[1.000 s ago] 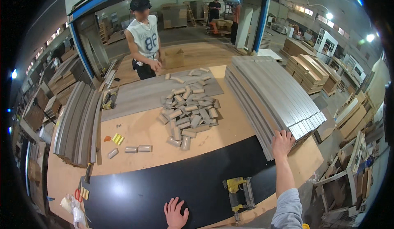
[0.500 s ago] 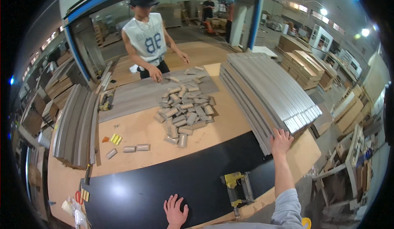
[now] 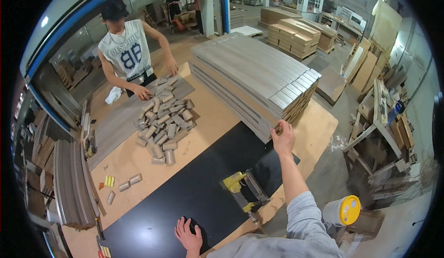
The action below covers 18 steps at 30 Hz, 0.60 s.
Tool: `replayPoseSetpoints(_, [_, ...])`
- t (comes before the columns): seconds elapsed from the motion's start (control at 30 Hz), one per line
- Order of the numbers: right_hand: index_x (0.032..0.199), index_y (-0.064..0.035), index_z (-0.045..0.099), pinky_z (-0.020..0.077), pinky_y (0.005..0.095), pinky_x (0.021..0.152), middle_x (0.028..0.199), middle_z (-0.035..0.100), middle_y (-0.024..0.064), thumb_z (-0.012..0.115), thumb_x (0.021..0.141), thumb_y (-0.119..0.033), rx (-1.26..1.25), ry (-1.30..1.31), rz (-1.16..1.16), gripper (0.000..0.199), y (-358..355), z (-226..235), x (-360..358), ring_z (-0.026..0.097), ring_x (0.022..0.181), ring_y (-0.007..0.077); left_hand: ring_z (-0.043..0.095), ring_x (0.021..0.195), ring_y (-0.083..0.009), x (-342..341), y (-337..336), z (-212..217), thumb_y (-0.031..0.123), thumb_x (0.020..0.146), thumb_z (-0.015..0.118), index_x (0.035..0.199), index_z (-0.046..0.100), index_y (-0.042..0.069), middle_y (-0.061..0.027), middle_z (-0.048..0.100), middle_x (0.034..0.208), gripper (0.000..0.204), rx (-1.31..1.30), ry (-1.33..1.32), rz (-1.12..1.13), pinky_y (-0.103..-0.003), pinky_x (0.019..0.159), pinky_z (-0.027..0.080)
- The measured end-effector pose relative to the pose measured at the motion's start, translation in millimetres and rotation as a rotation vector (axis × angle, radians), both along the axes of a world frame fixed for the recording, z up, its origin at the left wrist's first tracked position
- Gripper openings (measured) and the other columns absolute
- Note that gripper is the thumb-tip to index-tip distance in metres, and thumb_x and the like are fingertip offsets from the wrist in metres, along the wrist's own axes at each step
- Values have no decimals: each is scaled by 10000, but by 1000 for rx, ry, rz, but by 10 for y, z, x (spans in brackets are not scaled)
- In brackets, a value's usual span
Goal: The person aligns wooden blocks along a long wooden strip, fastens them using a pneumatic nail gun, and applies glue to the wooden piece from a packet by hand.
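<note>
My left hand (image 3: 188, 236) rests on a long black panel (image 3: 185, 202), its fingers spread and nothing held. My right hand (image 3: 283, 138) is at the near end of a tall stack of grey boards (image 3: 254, 63), fingers bent around the end of a board low in the stack; the fingertips are partly hidden. Between my hands, on the panel, lies a yellow and black nail gun (image 3: 245, 191). Beyond the panel a heap of short grey-brown blocks (image 3: 164, 119) covers part of the wooden tabletop (image 3: 212, 121).
Across the table a person in a sleeveless white top (image 3: 125, 49) reaches to the blocks. Curved grey boards (image 3: 74, 184) stand at the left, near loose blocks (image 3: 125, 185) and yellow strips (image 3: 109, 180). A white bucket with a yellow lid (image 3: 342, 211) stands at my right.
The view has swung to the right, bringing the bucket into sight. My right hand's fingers have drawn together at the stack's end. The co-worker's hands have moved onto the blocks.
</note>
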State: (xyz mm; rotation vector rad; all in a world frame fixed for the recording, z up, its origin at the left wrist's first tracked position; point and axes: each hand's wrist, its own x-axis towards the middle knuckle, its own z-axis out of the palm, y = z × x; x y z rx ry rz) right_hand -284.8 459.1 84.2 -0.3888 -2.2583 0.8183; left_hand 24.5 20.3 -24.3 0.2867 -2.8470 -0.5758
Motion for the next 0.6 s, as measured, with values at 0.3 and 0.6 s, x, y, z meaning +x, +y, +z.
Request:
replayPoseSetpoints(0.3, [1250, -94, 679, 499, 474, 998, 1176, 708, 110, 810, 889, -162, -194, 140, -22, 389, -283, -321, 162, 651, 1131, 344, 462, 1474, -358, 32, 14, -44, 255, 908, 708, 1307, 658, 97, -138, 564, 1512, 432, -47, 40, 22, -589, 1250, 280])
replayPoseSetpoints(0.6, [1124, -75, 695, 458, 491, 985, 1093, 712, 107, 765, 829, -24, -84, 94, 470, 307, -1449, -565, 1458, 632, 1076, 361, 474, 1466, -333, -99, 79, 104, 255, 900, 745, 1312, 672, 132, -118, 569, 1514, 436, 20, 42, 18, -565, 1244, 301])
